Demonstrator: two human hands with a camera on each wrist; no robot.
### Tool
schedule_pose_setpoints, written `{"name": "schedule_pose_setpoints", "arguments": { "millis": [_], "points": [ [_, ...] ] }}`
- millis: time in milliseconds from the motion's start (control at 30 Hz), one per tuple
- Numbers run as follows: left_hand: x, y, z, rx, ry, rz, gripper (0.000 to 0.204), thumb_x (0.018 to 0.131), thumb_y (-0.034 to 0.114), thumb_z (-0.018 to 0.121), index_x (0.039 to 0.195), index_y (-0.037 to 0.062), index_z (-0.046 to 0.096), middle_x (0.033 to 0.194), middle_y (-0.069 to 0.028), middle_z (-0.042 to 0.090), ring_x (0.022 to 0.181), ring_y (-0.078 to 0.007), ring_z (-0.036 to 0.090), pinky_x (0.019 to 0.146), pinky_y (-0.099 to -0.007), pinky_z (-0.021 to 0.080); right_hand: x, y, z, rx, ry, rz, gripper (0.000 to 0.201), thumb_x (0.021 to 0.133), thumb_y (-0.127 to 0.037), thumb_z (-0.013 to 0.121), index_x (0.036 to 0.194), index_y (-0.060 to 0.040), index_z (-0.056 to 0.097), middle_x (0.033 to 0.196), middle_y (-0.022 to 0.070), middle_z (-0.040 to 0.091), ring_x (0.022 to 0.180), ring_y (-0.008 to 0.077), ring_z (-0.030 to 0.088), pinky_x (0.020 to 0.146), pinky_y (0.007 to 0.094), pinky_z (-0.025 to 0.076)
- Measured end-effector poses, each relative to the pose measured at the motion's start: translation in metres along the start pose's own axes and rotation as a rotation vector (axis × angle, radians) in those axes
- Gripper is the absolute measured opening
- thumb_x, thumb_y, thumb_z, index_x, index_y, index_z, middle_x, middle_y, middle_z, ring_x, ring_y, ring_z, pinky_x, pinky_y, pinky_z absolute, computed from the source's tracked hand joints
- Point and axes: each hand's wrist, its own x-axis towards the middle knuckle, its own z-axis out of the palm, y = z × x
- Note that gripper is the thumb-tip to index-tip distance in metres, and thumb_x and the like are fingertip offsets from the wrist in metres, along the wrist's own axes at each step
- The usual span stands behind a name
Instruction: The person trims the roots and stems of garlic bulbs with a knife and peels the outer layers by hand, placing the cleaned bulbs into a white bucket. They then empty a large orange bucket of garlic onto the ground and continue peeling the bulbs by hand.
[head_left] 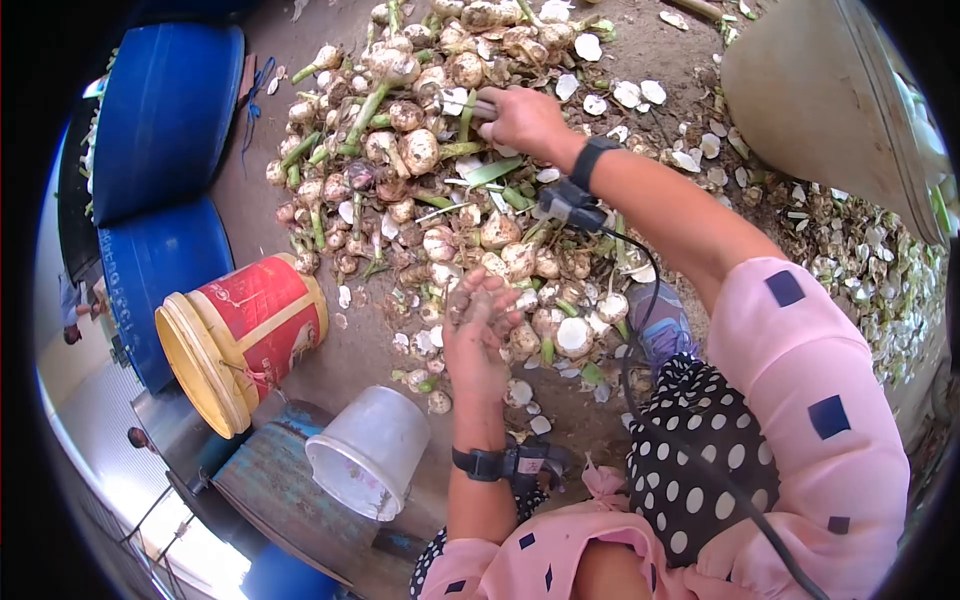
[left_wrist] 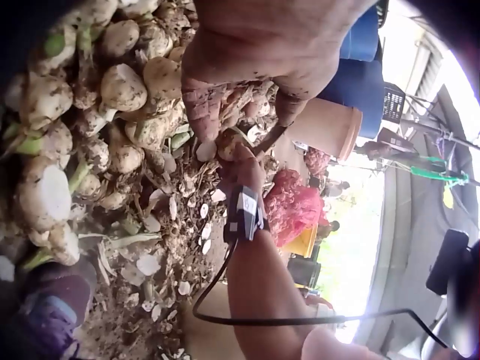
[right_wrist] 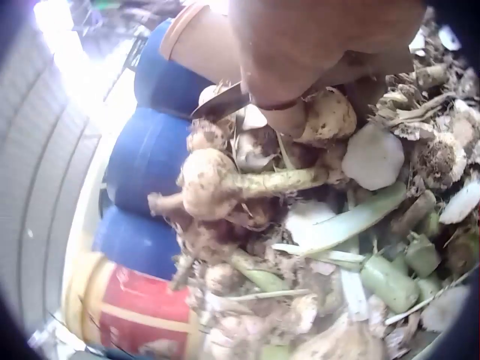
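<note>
My right hand [head_left: 525, 120] grips a knife [right_wrist: 217, 103] at the far part of a heap of soil-streaked garlic bulbs [head_left: 420, 152]. Its blade sticks out past the fingers, over the heap. A garlic bulb [right_wrist: 330, 116] lies right under that hand, and a green stem [head_left: 468, 115] stands at its fingertips. My left hand [head_left: 480, 310] hangs over the near edge of the heap, fingers loosely bent, with nothing in it. Bulbs with stems fill the ground beside it in the left wrist view, among them one with a broad white cut face [left_wrist: 46, 196].
A red and yellow bucket [head_left: 262, 330] and a white bucket [head_left: 370, 450] stand left of the heap, with blue barrels [head_left: 165, 120] behind. At right is a large beige tub [head_left: 820, 100]. White cut slices [head_left: 640, 93] and peelings litter the ground. A shoe [head_left: 660, 325] borders the heap.
</note>
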Motion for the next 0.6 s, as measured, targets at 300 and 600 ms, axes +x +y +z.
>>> {"name": "schedule_pose_setpoints", "arguments": {
  "millis": [300, 600],
  "points": [
    [0.015, -0.042, 0.023, -0.433, -0.274, -0.201, 0.040, 0.091, 0.022, 0.051, 0.125, 0.0016, 0.046, 0.103, -0.0135, 0.062, 0.091, -0.0263, 0.064, 0.070, -0.0399, 0.059, -0.165, -0.003, -0.072, 0.593, -0.367, -0.127, 0.054, 0.075, -0.026, 0.072, 0.125, -0.0129, 0.058, 0.093, 0.0093, 0.071, 0.082, 0.0176, 0.066, 0.075, 0.0304, 0.051],
    [-0.027, -0.033, 0.046, 0.070, -0.119, 0.007, 0.045, 0.071, -0.003, 0.066, 0.113, -0.0094, 0.052, 0.099, -0.0137, 0.065, 0.083, -0.0195, 0.065, 0.071, -0.0280, 0.054, -0.198, 0.022, -0.080, -0.138, -0.233, -0.174, 0.008, 0.074, -0.012, 0.059, 0.081, -0.0156, 0.060, 0.066, 0.0061, 0.063, 0.059, 0.0236, 0.063, 0.057, 0.0365, 0.051]
  ]
}}
